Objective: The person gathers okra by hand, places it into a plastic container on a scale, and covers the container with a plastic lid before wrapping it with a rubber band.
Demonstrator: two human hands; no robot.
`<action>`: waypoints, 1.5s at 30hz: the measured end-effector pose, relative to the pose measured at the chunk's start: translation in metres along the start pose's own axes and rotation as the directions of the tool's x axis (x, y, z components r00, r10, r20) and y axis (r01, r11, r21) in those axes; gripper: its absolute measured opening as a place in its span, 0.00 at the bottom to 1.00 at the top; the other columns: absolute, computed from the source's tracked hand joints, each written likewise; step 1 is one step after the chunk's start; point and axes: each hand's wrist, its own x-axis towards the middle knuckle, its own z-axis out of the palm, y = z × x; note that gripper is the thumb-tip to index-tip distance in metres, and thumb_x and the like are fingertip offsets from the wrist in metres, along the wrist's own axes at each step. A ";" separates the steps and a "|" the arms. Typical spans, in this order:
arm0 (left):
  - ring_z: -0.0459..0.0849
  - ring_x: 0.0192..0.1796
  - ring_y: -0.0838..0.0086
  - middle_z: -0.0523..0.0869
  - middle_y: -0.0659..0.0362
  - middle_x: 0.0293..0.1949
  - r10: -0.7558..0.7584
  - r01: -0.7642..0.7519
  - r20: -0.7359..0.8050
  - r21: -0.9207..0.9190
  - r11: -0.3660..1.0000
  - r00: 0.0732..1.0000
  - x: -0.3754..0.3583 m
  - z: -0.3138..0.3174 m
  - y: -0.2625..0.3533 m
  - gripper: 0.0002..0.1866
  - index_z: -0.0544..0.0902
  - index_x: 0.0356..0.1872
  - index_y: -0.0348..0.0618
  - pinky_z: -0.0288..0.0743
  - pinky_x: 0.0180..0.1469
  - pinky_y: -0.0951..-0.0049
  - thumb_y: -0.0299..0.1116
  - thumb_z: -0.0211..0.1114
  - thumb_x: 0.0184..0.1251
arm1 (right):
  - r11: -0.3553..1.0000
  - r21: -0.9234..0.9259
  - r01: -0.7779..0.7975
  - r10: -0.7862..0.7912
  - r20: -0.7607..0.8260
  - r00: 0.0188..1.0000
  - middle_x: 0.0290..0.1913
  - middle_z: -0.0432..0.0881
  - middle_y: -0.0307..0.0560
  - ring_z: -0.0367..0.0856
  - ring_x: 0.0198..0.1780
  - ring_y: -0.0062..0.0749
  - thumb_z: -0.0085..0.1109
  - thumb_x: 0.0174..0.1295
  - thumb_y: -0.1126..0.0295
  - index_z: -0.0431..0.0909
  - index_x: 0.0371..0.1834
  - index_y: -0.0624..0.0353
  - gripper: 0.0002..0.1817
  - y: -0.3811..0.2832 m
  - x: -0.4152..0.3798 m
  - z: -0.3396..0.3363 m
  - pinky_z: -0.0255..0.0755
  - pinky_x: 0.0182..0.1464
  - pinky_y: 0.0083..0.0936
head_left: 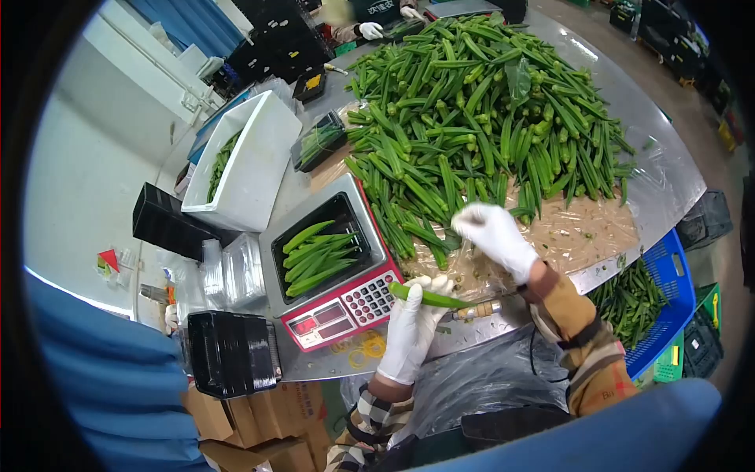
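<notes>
My left hand (pixel 410 334), in a white glove, is closed around a single okra pod (pixel 437 300) just right of the scale's keypad. Its tip points right, over the table edge. My white-gloved right hand (pixel 502 242) is raised over the near side of the okra pile (pixel 480 110), with its fingers curled together; whether anything small is between them I cannot make out. Left of my hands, a red and silver digital scale (pixel 368 302) carries a black tray (pixel 343 206), in which several okra pods (pixel 317 258) lie side by side.
A white foam box (pixel 259 149) holding okra stands behind the scale. Stacked black trays (pixel 234 354) sit at the left, near yellow rubber bands (pixel 366 348). A blue crate (pixel 675 291) of okra is at the right. Another person's gloved hand (pixel 370 31) shows at the far side.
</notes>
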 end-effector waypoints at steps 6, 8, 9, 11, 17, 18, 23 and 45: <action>0.75 0.31 0.74 0.78 0.62 0.29 -0.005 0.017 -0.090 0.135 0.991 0.996 -0.013 0.009 -0.007 0.14 0.77 0.55 0.41 0.74 0.41 0.68 0.35 0.65 0.74 | 0.868 -0.471 -0.156 0.013 -0.292 0.956 0.44 0.87 0.53 0.85 0.48 0.50 0.68 0.57 0.61 0.76 0.63 0.58 0.29 0.029 0.087 0.028 0.78 0.51 0.39; 0.73 0.29 0.76 0.76 0.62 0.28 -0.045 0.056 -0.087 0.135 0.989 0.995 -0.015 0.002 -0.003 0.15 0.77 0.57 0.41 0.72 0.39 0.70 0.33 0.64 0.74 | 0.965 -0.198 -0.173 0.104 -0.318 0.943 0.41 0.87 0.50 0.86 0.44 0.43 0.67 0.56 0.64 0.78 0.59 0.62 0.26 0.036 0.096 0.020 0.78 0.49 0.36; 0.72 0.28 0.77 0.76 0.62 0.27 -0.064 0.075 -0.085 0.131 0.989 0.994 -0.015 0.000 -0.002 0.15 0.77 0.58 0.41 0.71 0.37 0.70 0.33 0.64 0.74 | 0.989 0.129 -0.069 0.096 -0.221 0.970 0.39 0.87 0.42 0.85 0.40 0.29 0.64 0.61 0.64 0.80 0.55 0.64 0.21 0.055 0.104 0.017 0.77 0.42 0.26; 0.70 0.26 0.78 0.75 0.62 0.27 -0.065 0.079 -0.127 0.105 0.991 0.990 -0.014 0.003 0.000 0.16 0.76 0.59 0.40 0.68 0.35 0.72 0.32 0.63 0.74 | 0.897 0.415 -0.152 0.141 0.057 0.988 0.39 0.85 0.35 0.80 0.37 0.18 0.61 0.66 0.62 0.81 0.56 0.63 0.20 0.037 0.078 -0.014 0.70 0.36 0.16; 0.82 0.34 0.70 0.86 0.54 0.38 -0.062 0.066 -0.099 0.033 0.997 0.993 0.000 0.001 -0.007 0.18 0.76 0.62 0.36 0.76 0.38 0.66 0.33 0.60 0.76 | 0.528 0.796 -0.297 0.041 0.325 0.945 0.42 0.83 0.33 0.73 0.33 0.15 0.56 0.71 0.60 0.81 0.62 0.59 0.20 0.003 0.005 -0.048 0.64 0.34 0.15; 0.86 0.49 0.62 0.85 0.50 0.50 -0.092 0.093 -0.018 0.026 0.995 0.996 0.002 0.000 -0.003 0.20 0.73 0.64 0.35 0.81 0.52 0.59 0.34 0.59 0.77 | 0.556 0.769 -0.316 0.051 0.347 0.936 0.43 0.85 0.35 0.77 0.37 0.15 0.56 0.72 0.60 0.81 0.62 0.58 0.20 0.003 -0.001 -0.048 0.67 0.37 0.14; 0.73 0.69 0.55 0.75 0.45 0.65 -0.054 0.046 -0.060 -0.127 0.991 0.997 0.002 0.012 -0.008 0.24 0.70 0.66 0.41 0.69 0.71 0.48 0.37 0.63 0.74 | 0.947 0.242 -0.214 0.054 0.535 0.843 0.38 0.88 0.38 0.81 0.36 0.19 0.67 0.66 0.64 0.87 0.51 0.60 0.15 -0.009 -0.029 -0.025 0.76 0.40 0.21; 0.79 0.60 0.58 0.78 0.50 0.56 -0.073 0.067 -0.071 -0.088 0.994 0.995 -0.019 -0.002 -0.005 0.25 0.67 0.68 0.41 0.75 0.66 0.46 0.32 0.64 0.73 | 0.593 0.756 -0.278 -0.057 0.383 0.922 0.47 0.86 0.40 0.77 0.37 0.17 0.54 0.70 0.70 0.78 0.60 0.70 0.19 -0.007 0.038 -0.009 0.70 0.40 0.16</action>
